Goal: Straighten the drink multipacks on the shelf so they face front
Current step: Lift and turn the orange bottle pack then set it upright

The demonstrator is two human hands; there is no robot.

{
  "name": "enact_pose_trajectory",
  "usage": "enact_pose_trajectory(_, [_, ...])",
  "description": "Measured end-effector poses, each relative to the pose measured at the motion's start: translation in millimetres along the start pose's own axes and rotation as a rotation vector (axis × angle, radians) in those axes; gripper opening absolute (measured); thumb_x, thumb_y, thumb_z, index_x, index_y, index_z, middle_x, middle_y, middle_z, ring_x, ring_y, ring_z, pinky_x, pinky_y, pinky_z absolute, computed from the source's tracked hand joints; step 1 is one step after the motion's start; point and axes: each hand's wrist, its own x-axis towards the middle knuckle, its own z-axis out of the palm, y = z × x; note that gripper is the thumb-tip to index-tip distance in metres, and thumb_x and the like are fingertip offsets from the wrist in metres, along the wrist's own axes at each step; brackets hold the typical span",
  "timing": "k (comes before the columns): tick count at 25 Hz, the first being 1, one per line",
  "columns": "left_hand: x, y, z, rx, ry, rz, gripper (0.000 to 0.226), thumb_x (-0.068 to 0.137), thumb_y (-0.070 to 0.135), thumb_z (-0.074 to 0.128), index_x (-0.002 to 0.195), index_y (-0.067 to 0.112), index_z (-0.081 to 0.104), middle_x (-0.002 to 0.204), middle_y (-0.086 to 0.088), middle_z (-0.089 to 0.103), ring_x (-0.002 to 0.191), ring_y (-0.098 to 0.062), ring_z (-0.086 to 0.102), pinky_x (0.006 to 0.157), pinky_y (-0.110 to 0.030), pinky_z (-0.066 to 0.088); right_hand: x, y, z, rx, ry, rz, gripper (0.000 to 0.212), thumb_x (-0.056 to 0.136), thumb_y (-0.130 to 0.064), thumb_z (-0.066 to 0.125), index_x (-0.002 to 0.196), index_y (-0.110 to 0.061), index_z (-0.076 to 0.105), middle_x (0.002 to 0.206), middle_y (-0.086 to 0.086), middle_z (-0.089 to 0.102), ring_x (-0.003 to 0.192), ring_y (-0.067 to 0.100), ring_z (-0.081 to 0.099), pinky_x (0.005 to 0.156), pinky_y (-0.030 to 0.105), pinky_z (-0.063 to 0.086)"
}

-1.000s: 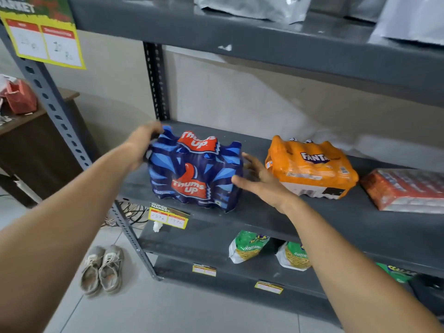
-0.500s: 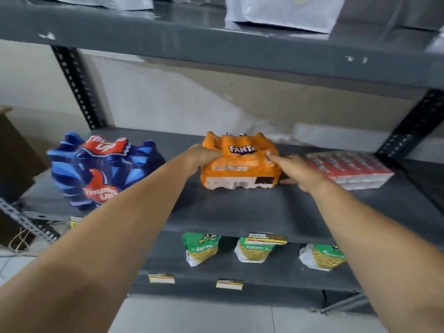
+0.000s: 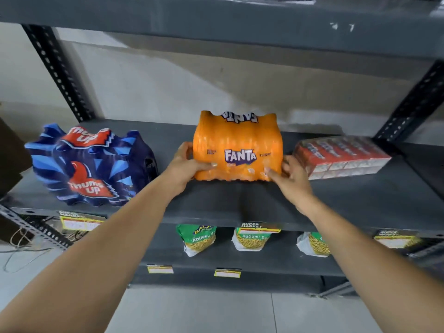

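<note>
An orange Fanta multipack (image 3: 237,143) stands upright in the middle of the grey shelf (image 3: 216,203), its logo facing me. My left hand (image 3: 186,162) grips its left lower side and my right hand (image 3: 287,171) grips its right lower side. To the left sits a blue Thums Up multipack (image 3: 91,164), upright with its logo toward the front. A red and white multipack (image 3: 341,157) lies flat on the right, angled, just beside my right hand.
Green snack bags (image 3: 199,239) line the lower shelf under yellow price tags (image 3: 260,228). Perforated uprights (image 3: 57,70) frame the bay, and another shelf (image 3: 216,18) hangs overhead. Cables (image 3: 21,236) lie on the floor at left.
Both hands left the Thums Up pack and took the Fanta pack. That pack, lying flat before, now stands upright with its logo to the front.
</note>
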Motion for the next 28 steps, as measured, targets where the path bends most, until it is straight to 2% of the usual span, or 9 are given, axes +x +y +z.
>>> enact_pose_trajectory(5, [-20.6, -20.0, 1.8, 0.263, 0.052, 0.116, 0.073, 0.066, 0.003, 0.085, 0.12, 0.025, 0.041, 0.115, 0.009, 0.055, 0.09, -0.005, 0.058, 0.057, -0.014, 0.047, -20.4, 21.5, 5.4, 0.001, -0.041, -0.02, 0.054, 0.079, -0.001, 0.081, 0.111, -0.021, 0.042, 0.125, 0.008, 0.068, 0.113, 0.018, 0.066, 0.104, 0.039, 0.051])
enact_pose_trajectory(10, [-20.1, 2.2, -5.8, 0.649, 0.009, 0.064, 0.077, 0.068, 0.02, 0.086, 0.13, 0.017, 0.04, 0.123, -0.004, 0.056, 0.104, -0.024, 0.062, 0.082, -0.036, 0.054, 16.1, -2.0, -25.0, 0.159, -0.117, 0.141, 0.109, 0.075, 0.024, 0.062, 0.155, -0.034, 0.017, 0.16, 0.007, 0.033, 0.14, 0.026, 0.043, 0.101, 0.049, 0.049])
enact_pose_trajectory(12, [-19.0, 22.9, -1.9, 0.81, -0.073, -0.065, 0.063, 0.074, 0.022, 0.082, 0.122, 0.013, 0.042, 0.117, -0.011, 0.061, 0.093, -0.028, 0.07, 0.081, -0.041, 0.059, 30.8, -16.6, -32.4, 0.147, -0.203, 0.178, 0.11, 0.074, 0.026, 0.051, 0.157, -0.036, 0.016, 0.165, 0.001, 0.026, 0.146, 0.025, 0.035, 0.098, 0.044, 0.05])
enact_pose_trajectory(14, [-14.8, 37.2, 2.8, 0.925, -0.121, -0.115, 0.037, 0.083, 0.025, 0.074, 0.105, 0.012, 0.048, 0.107, -0.013, 0.07, 0.086, -0.028, 0.074, 0.085, -0.042, 0.058, 36.1, -27.8, -29.4, 0.1, -0.333, 0.189, 0.1, 0.073, 0.026, 0.047, 0.153, -0.03, 0.027, 0.152, 0.003, 0.045, 0.135, 0.025, 0.046, 0.089, 0.036, 0.052])
enact_pose_trajectory(19, [16.9, 38.2, 14.7, 0.666, 0.116, 0.054, 0.047, 0.085, 0.019, 0.067, 0.126, 0.014, 0.045, 0.108, -0.009, 0.063, 0.09, -0.028, 0.069, 0.08, -0.044, 0.059, 18.1, -19.0, -20.8, 0.08, -0.136, 0.155, 0.073, 0.068, 0.025, 0.055, 0.129, -0.015, 0.048, 0.1, 0.003, 0.063, 0.101, 0.026, 0.06, 0.07, 0.031, 0.051])
enact_pose_trajectory(21, [27.1, 28.3, 36.7, 0.229, 0.049, 0.029, 0.041, 0.091, 0.018, 0.058, 0.128, 0.013, 0.042, 0.101, -0.009, 0.063, 0.084, -0.022, 0.066, 0.076, -0.038, 0.058, -5.6, -13.2, -13.9, 0.076, -0.013, 0.124, 0.06, 0.065, 0.023, 0.06, 0.114, -0.011, 0.049, 0.09, 0.005, 0.062, 0.094, 0.023, 0.06, 0.069, 0.025, 0.05])
enact_pose_trajectory(24, [33.6, 23.3, 61.3, -0.176, -0.169, -0.058, 0.014, 0.097, 0.019, 0.05, 0.088, 0.015, 0.06, 0.081, -0.007, 0.062, 0.075, -0.023, 0.057, 0.079, -0.042, 0.049, -54.3, -9.9, 8.4, 0.087, -0.074, 0.001, 0.065, 0.061, 0.009, 0.062, 0.118, -0.017, 0.047, 0.096, 0.003, 0.065, 0.098, 0.005, 0.062, 0.08, 0.01, 0.047])
enact_pose_trajectory(26, [31.2, 21.6, 56.7, -0.229, -0.035, -0.031, 0.019, 0.096, 0.02, 0.053, 0.081, 0.016, 0.064, 0.079, -0.005, 0.065, 0.074, -0.021, 0.062, 0.08, -0.04, 0.052, -72.3, -9.3, 15.7, 0.095, -0.256, -0.019, 0.075, 0.061, 0.002, 0.059, 0.13, -0.023, 0.045, 0.112, -0.004, 0.068, 0.114, -0.002, 0.059, 0.095, 0.008, 0.043])
enact_pose_trajectory(28, [19.9, 10.5, 43.9, -0.149, 0.249, 0.24, 0.02, 0.096, 0.029, 0.055, 0.092, 0.012, 0.065, 0.089, -0.003, 0.068, 0.079, -0.014, 0.066, 0.078, -0.04, 0.055, -72.3, -5.0, 3.5, 0.15, -0.287, 0.03, 0.074, 0.063, 0.002, 0.058, 0.131, -0.026, 0.051, 0.12, -0.005, 0.069, 0.123, 0.008, 0.06, 0.095, 0.017, 0.048])
